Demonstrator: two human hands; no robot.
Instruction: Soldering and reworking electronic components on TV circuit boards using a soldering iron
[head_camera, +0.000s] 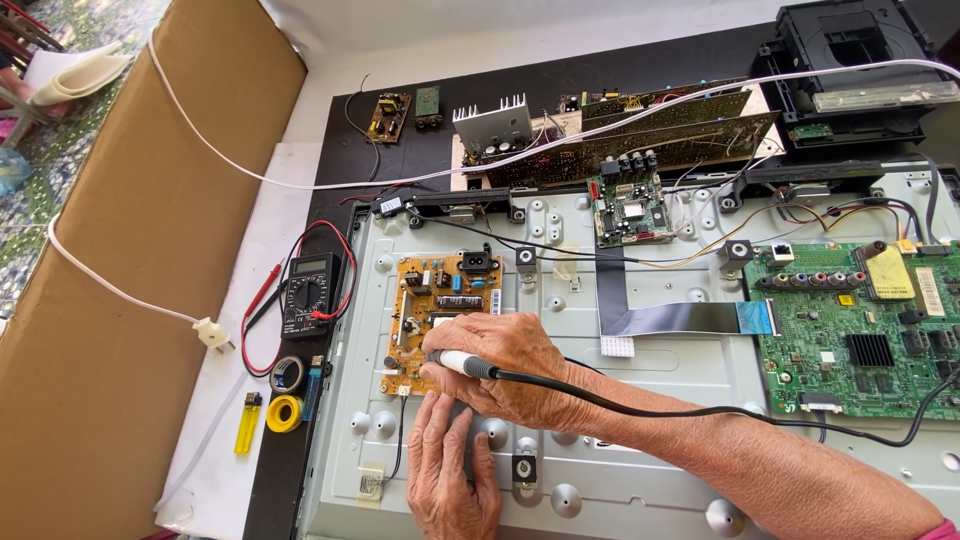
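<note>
My right hand (510, 365) grips a pen-shaped tool with a white handle (452, 361) and a black cord (700, 410); its tip is hidden over the lower part of a tan power board (435, 290). That board is mounted on the grey metal back panel (640, 380) of a flat screen. My left hand (445, 470) lies flat on the panel just below the board, fingers together, holding nothing.
A green main board (850, 330) sits at the right, joined by a flat ribbon cable (680, 318). A black multimeter (308, 292) with red and black leads, tape rolls (284, 412) and a yellow lighter (247, 423) lie left. Loose circuit boards (640, 140) and cardboard (150, 250) are behind.
</note>
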